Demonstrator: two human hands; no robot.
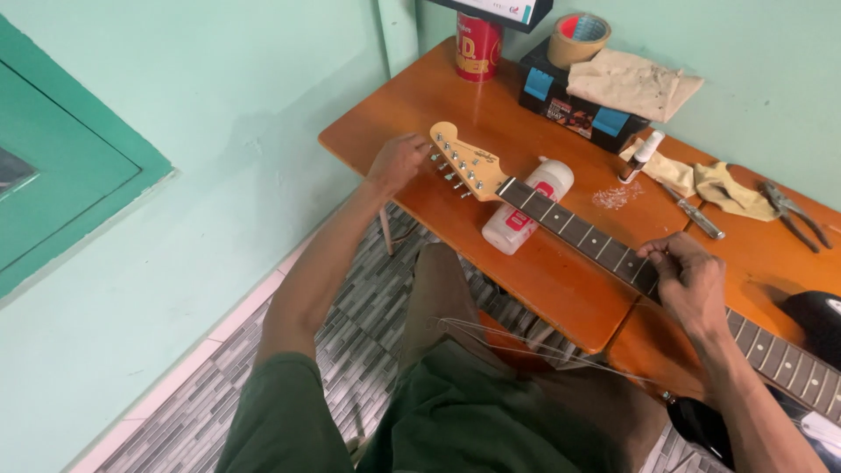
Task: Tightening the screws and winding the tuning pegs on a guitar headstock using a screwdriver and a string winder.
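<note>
An electric guitar lies across an orange wooden table [412, 105], its pale headstock [469, 162] pointing to the far left and its dark fretboard [587, 238] running to the black body [819, 315] at the right. My left hand [396, 162] rests at the tuning pegs on the near edge of the headstock, fingers curled around them. My right hand [688, 276] pinches down on the fretboard about midway along the neck. Loose thin guitar strings [517, 337] trail over my lap below the table edge.
A white plastic bottle [528, 206] lies under the neck. At the back stand a red can [477, 45], a dark box [574, 101] with a tape roll [578, 37] and cloth on it. A small spray bottle [641, 156], rags, screwdriver and pliers [793, 213] lie at right.
</note>
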